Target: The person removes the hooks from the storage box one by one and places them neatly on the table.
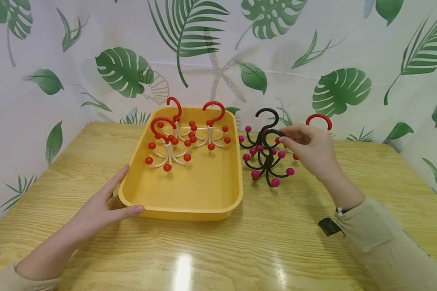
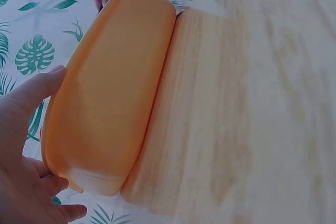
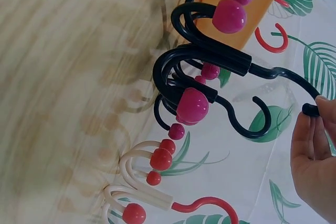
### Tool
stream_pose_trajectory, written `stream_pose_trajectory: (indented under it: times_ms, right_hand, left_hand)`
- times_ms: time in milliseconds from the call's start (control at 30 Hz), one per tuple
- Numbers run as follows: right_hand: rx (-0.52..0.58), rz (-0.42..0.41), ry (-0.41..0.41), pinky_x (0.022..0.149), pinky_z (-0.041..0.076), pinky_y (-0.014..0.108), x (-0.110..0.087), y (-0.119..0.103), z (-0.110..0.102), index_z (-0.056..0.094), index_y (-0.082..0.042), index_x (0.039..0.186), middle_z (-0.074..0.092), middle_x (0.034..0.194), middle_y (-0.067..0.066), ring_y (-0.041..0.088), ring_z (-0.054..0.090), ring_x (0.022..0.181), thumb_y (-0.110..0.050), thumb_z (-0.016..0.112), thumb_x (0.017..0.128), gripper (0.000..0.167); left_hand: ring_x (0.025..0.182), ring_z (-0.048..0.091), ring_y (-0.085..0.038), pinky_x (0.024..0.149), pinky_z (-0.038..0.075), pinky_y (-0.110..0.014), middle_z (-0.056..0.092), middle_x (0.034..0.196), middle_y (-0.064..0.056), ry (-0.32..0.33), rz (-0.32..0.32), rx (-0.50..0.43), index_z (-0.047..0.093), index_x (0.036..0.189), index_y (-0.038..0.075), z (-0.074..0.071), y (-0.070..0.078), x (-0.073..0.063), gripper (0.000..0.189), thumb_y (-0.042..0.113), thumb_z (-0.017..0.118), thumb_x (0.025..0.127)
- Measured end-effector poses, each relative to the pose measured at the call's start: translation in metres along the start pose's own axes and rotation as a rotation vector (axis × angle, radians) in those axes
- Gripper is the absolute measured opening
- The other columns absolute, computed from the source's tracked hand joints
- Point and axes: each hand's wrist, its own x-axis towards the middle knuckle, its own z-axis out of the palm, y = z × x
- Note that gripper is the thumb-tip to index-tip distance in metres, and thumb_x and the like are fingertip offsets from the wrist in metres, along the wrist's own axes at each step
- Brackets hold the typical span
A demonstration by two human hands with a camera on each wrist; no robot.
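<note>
My right hand pinches the top hook of a black multi-arm hook hanger with magenta ball tips, just right of the tray. Behind it stands a second black hanger, its arms partly overlapped. At the near left corner of a yellow tray, my left hand rests its thumb on the front rim and its straight fingers along the left side. Inside the tray, towards the back, are three white hangers with red hooks and red balls.
Another white hanger with a red hook is partly hidden behind my right hand; its arms show in the right wrist view. Wood-grain table lies under everything. A leaf-print cloth hangs behind the table.
</note>
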Motion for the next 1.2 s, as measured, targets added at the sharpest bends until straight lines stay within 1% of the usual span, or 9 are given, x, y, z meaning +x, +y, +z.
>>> stream_pose_trajectory:
  times_ms: [267,633,767,867,967,1133,1200]
  right_hand:
    - [-0.006,0.028,-0.01,0.061,0.051,0.016,-0.002,0.0009,0.0026,0.071,-0.006,0.107,0.072,0.094,0.01,0.004,0.065,0.074,-0.019,0.069,0.089,0.022]
    - [-0.025,0.022,-0.011,0.06,0.05,0.015,-0.0035,0.0008,0.0027,0.07,-0.006,0.108,0.071,0.094,0.011,0.018,0.067,0.079,-0.019,0.069,0.089,0.023]
    - [-0.017,0.025,-0.022,0.062,0.05,0.015,-0.0033,0.0015,0.0009,0.069,-0.005,0.109,0.071,0.095,0.012,0.015,0.067,0.078,-0.017,0.068,0.09,0.023]
    - [-0.027,0.033,-0.032,0.064,0.05,0.014,-0.003,0.002,-0.0006,0.068,-0.005,0.111,0.07,0.097,0.012,0.011,0.066,0.078,-0.016,0.067,0.091,0.023]
    - [-0.052,0.036,-0.036,0.066,0.049,0.013,-0.0025,0.0024,-0.0016,0.068,-0.005,0.112,0.07,0.1,0.013,0.012,0.066,0.08,-0.016,0.066,0.091,0.024]
    - [-0.099,0.029,-0.033,0.062,0.048,0.014,-0.001,0.0035,-0.0021,0.068,-0.006,0.112,0.07,0.1,0.013,0.008,0.064,0.077,-0.014,0.066,0.091,0.022]
    - [-0.108,0.024,-0.034,0.061,0.048,0.014,-0.0002,0.0037,-0.0023,0.068,-0.005,0.111,0.07,0.1,0.013,0.009,0.064,0.078,-0.013,0.065,0.091,0.021]
  left_hand:
    - [0.139,0.009,-0.049,0.101,0.015,-0.073,0.007,0.159,-0.016,-0.001,-0.002,0.0,0.001,0.154,0.031,0.0002,-0.0004,-0.0008,0.106,0.046,0.075,0.08]
    - [0.14,0.008,-0.048,0.102,0.014,-0.072,0.005,0.159,-0.014,-0.006,-0.003,-0.014,0.001,0.154,0.03,-0.0002,-0.0001,-0.0006,0.106,0.046,0.075,0.08]
    - [0.139,0.008,-0.049,0.102,0.014,-0.072,0.006,0.159,-0.015,-0.006,-0.006,-0.01,0.001,0.154,0.031,-0.0005,-0.0003,-0.0006,0.106,0.046,0.075,0.08]
    - [0.139,0.008,-0.049,0.102,0.015,-0.072,0.006,0.159,-0.015,-0.006,-0.008,-0.009,0.001,0.154,0.031,-0.0004,-0.0004,-0.0004,0.106,0.047,0.074,0.08]
    - [0.139,0.008,-0.049,0.101,0.015,-0.072,0.005,0.159,-0.015,-0.008,-0.014,-0.009,0.0,0.154,0.032,-0.0005,-0.0004,0.0,0.106,0.047,0.074,0.08]
    - [0.139,0.009,-0.05,0.101,0.016,-0.073,0.005,0.159,-0.015,-0.009,-0.018,0.002,0.0,0.154,0.032,-0.0006,-0.001,0.0007,0.106,0.048,0.074,0.08]
    - [0.139,0.009,-0.05,0.101,0.016,-0.073,0.005,0.159,-0.015,-0.009,-0.016,0.002,0.0,0.154,0.033,-0.0006,-0.0011,0.0009,0.106,0.048,0.074,0.08]
